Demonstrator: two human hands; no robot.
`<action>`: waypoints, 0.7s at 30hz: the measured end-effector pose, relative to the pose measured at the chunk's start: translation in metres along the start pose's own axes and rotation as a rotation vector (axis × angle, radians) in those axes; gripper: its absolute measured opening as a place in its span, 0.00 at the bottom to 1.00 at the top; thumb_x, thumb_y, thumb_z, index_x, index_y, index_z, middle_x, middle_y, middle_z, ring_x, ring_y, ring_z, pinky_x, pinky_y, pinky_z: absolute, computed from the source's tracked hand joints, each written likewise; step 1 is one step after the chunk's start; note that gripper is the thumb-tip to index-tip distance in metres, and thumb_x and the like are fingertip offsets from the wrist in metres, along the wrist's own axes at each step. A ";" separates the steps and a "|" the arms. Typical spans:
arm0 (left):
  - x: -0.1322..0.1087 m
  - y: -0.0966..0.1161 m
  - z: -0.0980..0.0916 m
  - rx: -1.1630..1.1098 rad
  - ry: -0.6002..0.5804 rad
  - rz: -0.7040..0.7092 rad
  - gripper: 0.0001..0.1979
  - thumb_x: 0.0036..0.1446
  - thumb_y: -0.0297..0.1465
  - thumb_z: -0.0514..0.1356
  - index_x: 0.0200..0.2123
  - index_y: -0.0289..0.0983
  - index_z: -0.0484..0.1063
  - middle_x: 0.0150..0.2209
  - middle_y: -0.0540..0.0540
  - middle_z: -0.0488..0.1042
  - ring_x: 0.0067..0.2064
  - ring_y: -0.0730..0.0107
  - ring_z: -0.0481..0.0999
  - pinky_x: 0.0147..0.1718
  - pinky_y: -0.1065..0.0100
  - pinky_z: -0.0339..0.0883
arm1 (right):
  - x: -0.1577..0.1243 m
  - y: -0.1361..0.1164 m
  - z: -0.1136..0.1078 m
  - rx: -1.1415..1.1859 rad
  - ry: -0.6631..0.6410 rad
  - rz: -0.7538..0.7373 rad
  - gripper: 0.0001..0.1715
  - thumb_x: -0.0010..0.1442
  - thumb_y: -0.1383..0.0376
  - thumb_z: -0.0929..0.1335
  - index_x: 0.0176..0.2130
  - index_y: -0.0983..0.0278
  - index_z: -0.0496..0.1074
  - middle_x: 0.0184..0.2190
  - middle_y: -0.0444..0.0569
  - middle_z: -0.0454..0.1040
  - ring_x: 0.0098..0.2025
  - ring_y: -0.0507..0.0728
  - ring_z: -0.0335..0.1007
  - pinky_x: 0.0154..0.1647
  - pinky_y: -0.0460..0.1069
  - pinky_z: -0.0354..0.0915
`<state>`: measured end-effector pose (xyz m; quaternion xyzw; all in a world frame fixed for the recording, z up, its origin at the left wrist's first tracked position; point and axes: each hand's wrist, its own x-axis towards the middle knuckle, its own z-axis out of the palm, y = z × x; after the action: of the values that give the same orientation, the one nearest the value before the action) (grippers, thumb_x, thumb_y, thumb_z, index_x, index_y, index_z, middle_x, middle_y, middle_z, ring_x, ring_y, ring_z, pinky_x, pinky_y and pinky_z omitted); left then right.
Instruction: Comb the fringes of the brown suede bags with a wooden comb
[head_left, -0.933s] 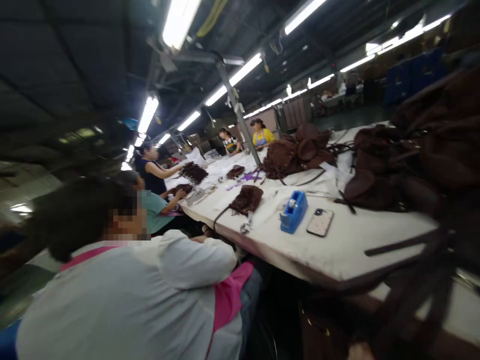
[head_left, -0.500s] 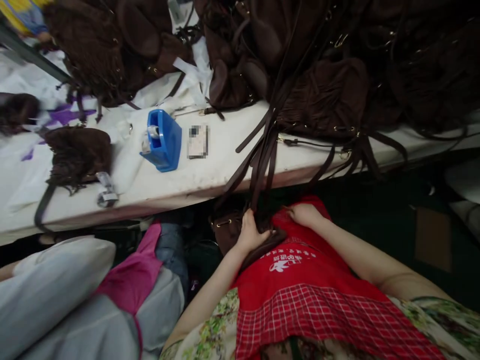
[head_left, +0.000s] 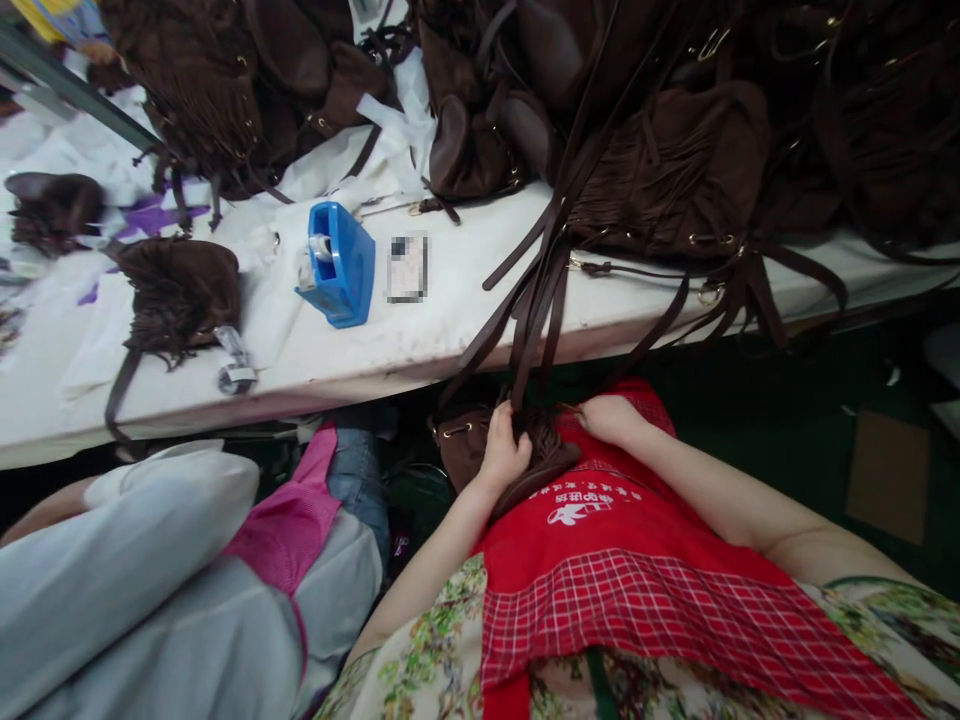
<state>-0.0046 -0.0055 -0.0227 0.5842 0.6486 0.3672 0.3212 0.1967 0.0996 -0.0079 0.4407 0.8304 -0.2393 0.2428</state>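
A small dark brown fringed bag (head_left: 459,462) with gold eyelets rests on my lap, under the table's front edge. My left hand (head_left: 505,450) is closed on the bag near its fringe, where long brown straps (head_left: 525,350) come down from the table. At the bag's other side, my right hand (head_left: 613,418) is pinched together against the red apron (head_left: 585,530). A thin end shows at its fingertips, too small to make out.
The white table (head_left: 390,350) carries a blue tape dispenser (head_left: 351,270), a blurred-out phone-sized item (head_left: 407,268) and a fringed bag (head_left: 187,295). Many brown bags (head_left: 667,165) are piled behind. A co-worker in a pale sleeve (head_left: 150,560) sits close on my left.
The view has shifted slightly, so the table things sit further right and higher. My left fingers have curled in more at the bag. My right hand stays by its far side.
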 end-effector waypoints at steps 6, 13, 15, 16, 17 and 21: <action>-0.003 0.000 -0.018 -0.284 0.406 -0.181 0.15 0.64 0.36 0.46 0.46 0.37 0.67 0.46 0.41 0.71 0.48 0.65 0.72 0.48 0.60 0.69 | -0.023 0.002 -0.023 0.168 0.109 -0.177 0.29 0.68 0.51 0.54 0.43 0.62 0.76 0.39 0.52 0.78 0.38 0.60 0.73 0.34 0.48 0.62; 0.002 0.003 -0.019 -0.323 0.409 -0.170 0.17 0.66 0.40 0.44 0.46 0.37 0.67 0.46 0.40 0.71 0.48 0.66 0.72 0.46 0.61 0.70 | -0.032 -0.020 -0.036 0.032 0.034 -0.453 0.23 0.65 0.53 0.59 0.38 0.61 0.78 0.33 0.51 0.78 0.34 0.58 0.73 0.32 0.47 0.61; 0.004 0.003 -0.027 -0.222 0.399 -0.155 0.16 0.65 0.39 0.46 0.47 0.37 0.66 0.47 0.40 0.70 0.48 0.65 0.72 0.47 0.60 0.69 | -0.028 -0.018 -0.032 -0.041 0.043 -0.398 0.22 0.65 0.54 0.59 0.38 0.62 0.78 0.32 0.52 0.78 0.33 0.59 0.73 0.32 0.48 0.62; 0.004 0.002 -0.033 -0.133 0.387 -0.141 0.15 0.64 0.38 0.48 0.48 0.37 0.65 0.47 0.40 0.70 0.49 0.64 0.72 0.48 0.59 0.69 | -0.026 -0.017 -0.030 -0.062 0.052 -0.371 0.22 0.65 0.55 0.59 0.37 0.62 0.78 0.32 0.53 0.78 0.34 0.59 0.74 0.32 0.48 0.63; 0.003 0.002 -0.039 -0.024 0.370 -0.121 0.15 0.63 0.37 0.51 0.49 0.37 0.65 0.47 0.39 0.70 0.50 0.63 0.71 0.50 0.58 0.67 | -0.024 -0.016 -0.028 -0.077 0.062 -0.347 0.22 0.65 0.55 0.59 0.37 0.62 0.78 0.32 0.53 0.78 0.34 0.60 0.74 0.33 0.48 0.63; -0.009 -0.002 -0.058 0.442 0.278 -0.075 0.30 0.50 0.36 0.63 0.55 0.34 0.60 0.56 0.33 0.61 0.61 0.47 0.58 0.60 0.46 0.51 | -0.022 -0.011 -0.018 -0.085 0.053 -0.233 0.24 0.66 0.54 0.58 0.38 0.64 0.77 0.32 0.55 0.78 0.35 0.62 0.74 0.35 0.50 0.66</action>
<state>-0.0539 -0.0202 0.0060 0.5596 0.7723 0.2811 0.1069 0.1950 0.0920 0.0217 0.3368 0.8915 -0.2186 0.2100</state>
